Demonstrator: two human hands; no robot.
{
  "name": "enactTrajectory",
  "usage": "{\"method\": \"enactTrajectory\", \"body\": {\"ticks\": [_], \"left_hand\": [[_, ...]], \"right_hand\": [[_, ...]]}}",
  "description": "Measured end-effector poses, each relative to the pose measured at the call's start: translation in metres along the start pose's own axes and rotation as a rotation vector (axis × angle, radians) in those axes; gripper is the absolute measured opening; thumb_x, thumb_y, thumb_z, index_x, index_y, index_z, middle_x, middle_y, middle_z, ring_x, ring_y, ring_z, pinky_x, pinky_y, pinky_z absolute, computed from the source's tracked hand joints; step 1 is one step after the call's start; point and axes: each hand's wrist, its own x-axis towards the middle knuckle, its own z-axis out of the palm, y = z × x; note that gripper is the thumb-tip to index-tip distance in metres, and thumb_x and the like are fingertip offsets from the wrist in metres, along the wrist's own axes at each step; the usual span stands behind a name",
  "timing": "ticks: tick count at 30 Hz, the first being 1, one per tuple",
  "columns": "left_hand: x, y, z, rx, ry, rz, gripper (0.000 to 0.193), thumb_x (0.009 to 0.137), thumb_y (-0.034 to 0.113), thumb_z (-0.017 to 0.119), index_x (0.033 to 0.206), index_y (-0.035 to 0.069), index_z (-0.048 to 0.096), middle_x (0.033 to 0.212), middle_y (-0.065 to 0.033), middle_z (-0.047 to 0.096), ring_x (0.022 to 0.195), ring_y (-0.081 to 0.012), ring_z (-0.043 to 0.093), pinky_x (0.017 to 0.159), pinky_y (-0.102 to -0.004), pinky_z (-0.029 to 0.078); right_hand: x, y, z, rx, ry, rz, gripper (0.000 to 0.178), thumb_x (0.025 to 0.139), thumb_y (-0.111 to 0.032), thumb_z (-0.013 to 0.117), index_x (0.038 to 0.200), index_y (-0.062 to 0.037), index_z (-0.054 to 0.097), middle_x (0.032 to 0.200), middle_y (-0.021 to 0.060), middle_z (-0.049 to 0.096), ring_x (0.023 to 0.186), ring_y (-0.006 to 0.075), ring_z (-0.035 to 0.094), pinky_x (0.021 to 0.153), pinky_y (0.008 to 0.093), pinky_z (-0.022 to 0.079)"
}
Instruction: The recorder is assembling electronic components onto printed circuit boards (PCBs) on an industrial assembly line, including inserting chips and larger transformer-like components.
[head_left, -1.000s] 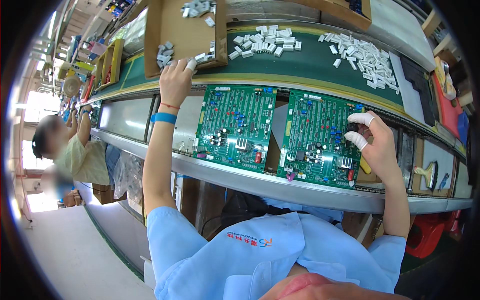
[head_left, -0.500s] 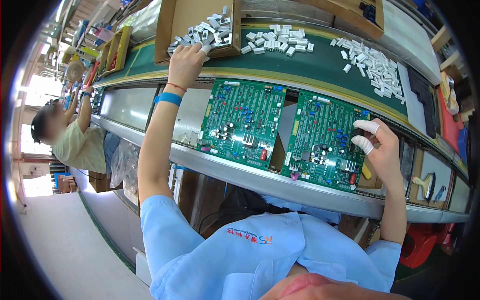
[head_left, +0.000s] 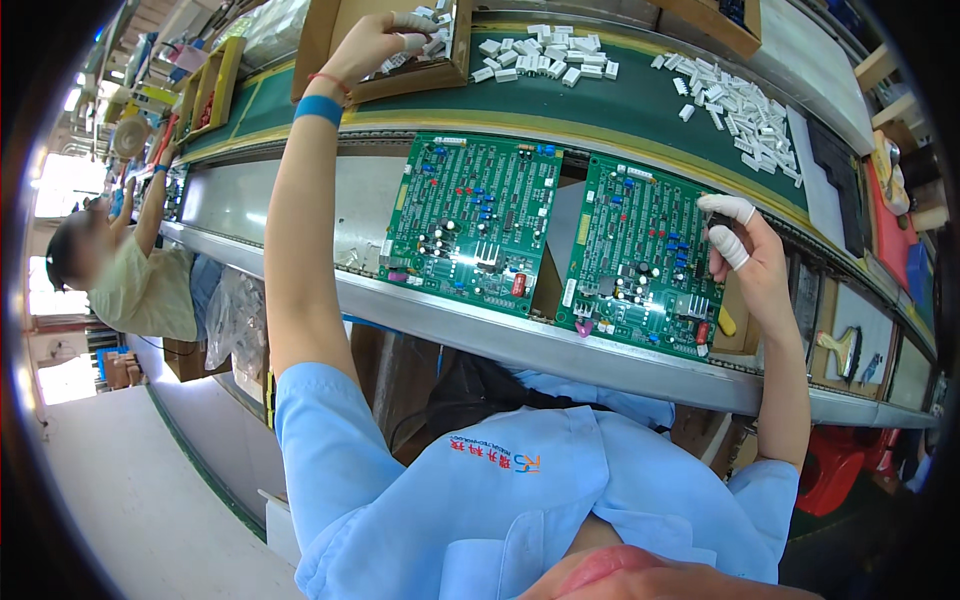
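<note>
Two green circuit boards [head_left: 480, 222] lie on conveyor rails [head_left: 480, 302]; by the right board's far right corner, the right hand [head_left: 755, 255] pinches a small dark part [head_left: 716, 220]. Beyond, the left hand [head_left: 372, 45] dips into a worktop [head_left: 600, 105] carton [head_left: 425, 83], grip unclear; white connectors [head_left: 556, 52] lie toward the far edge.

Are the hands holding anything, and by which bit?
The right hand seems to pinch a small dark part; where on it can't be told. The left hand is over the cardboard box; whether it holds anything can't be told.
</note>
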Motion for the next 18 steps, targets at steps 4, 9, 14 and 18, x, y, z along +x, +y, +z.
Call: {"method": "enactTrajectory", "body": {"ticks": [4,9,14,18], "left_hand": [[0.032,-0.01,0.017,0.626,-0.046,0.05,0.025,0.078,0.016,0.074,0.101,0.006,0.071,0.09,-0.0069,0.069,0.083,-0.0148,0.064,0.077,-0.0293,0.052],[0.037,-0.05,-0.007,0.623,-0.033,-0.065,0.027,0.084,0.021,0.069,0.105,0.005,0.066,0.092,-0.0117,0.07,0.073,-0.0205,0.066,0.072,-0.0299,0.052],[0.024,-0.028,-0.002,0.396,0.179,-0.007,0.029,0.093,0.025,0.063,0.109,0.001,0.065,0.093,-0.0108,0.07,0.083,-0.0171,0.067,0.076,-0.0285,0.052],[-0.037,0.013,-0.015,0.258,0.183,0.189,0.023,0.094,0.014,0.06,0.114,0.002,0.065,0.101,-0.0043,0.069,0.089,-0.0115,0.064,0.082,-0.0252,0.049]], "right_hand": [[0.0,-0.007,0.001,0.084,0.006,-0.007,0.025,0.093,-0.011,0.06,0.117,-0.0044,0.06,0.077,0.0002,0.056,0.062,0.0055,0.051,0.054,0.0203,0.042],[0.003,-0.006,-0.005,0.311,-0.11,0.038,0.027,0.089,-0.007,0.064,0.115,-0.0012,0.059,0.086,0.0083,0.065,0.063,0.0078,0.056,0.054,0.0198,0.045],[0.006,-0.002,-0.006,0.376,-0.127,0.056,0.023,0.089,-0.008,0.065,0.11,-0.0002,0.06,0.087,0.01,0.068,0.064,0.0083,0.059,0.053,0.0199,0.046],[0.003,-0.004,-0.006,0.3,-0.154,0.036,0.025,0.089,-0.012,0.062,0.112,-0.0023,0.058,0.092,0.0126,0.069,0.061,0.009,0.058,0.052,0.0197,0.045]]}}
